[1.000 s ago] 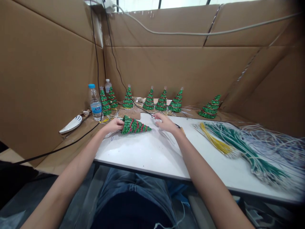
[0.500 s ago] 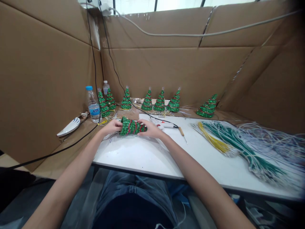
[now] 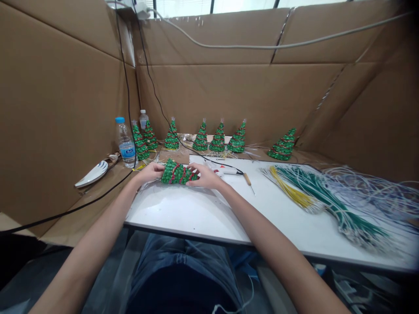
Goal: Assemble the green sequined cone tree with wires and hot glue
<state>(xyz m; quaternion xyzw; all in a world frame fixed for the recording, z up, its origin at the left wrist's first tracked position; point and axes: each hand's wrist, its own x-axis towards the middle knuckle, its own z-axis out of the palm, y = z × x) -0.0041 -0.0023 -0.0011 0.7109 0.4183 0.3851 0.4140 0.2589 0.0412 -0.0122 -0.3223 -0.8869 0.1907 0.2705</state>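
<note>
A small green tinsel tree with red bands [image 3: 178, 173] lies on its side just above the far left part of the white table [image 3: 209, 213], its wide base toward the left and its tip toward the right. The left hand [image 3: 151, 171] is closed around the base end, fingers wrapped over the tinsel, while the right hand [image 3: 206, 175] covers the tip end, its fingers curled over the top of the cone and its thumb below, so the tree is gripped between both hands. Half a second ago the hold was much the same; a second ago the right hand lay open on the table beyond the tip, apart from the tree, and the whole pointed end showed, whereas now that end is hidden under the fingers. Just right of the right hand lie a white tool with a black cord [image 3: 229, 172] and a wooden-handled awl [image 3: 248, 181]. Farther right, bundles of green and yellow wires [image 3: 314, 192] spread over the table. Behind, a row of finished trees [image 3: 218, 138] stands upright along the cardboard wall [image 3: 229, 96], and a water bottle [image 3: 125, 143] stands at the left, near a white dish [image 3: 91, 174].
</note>
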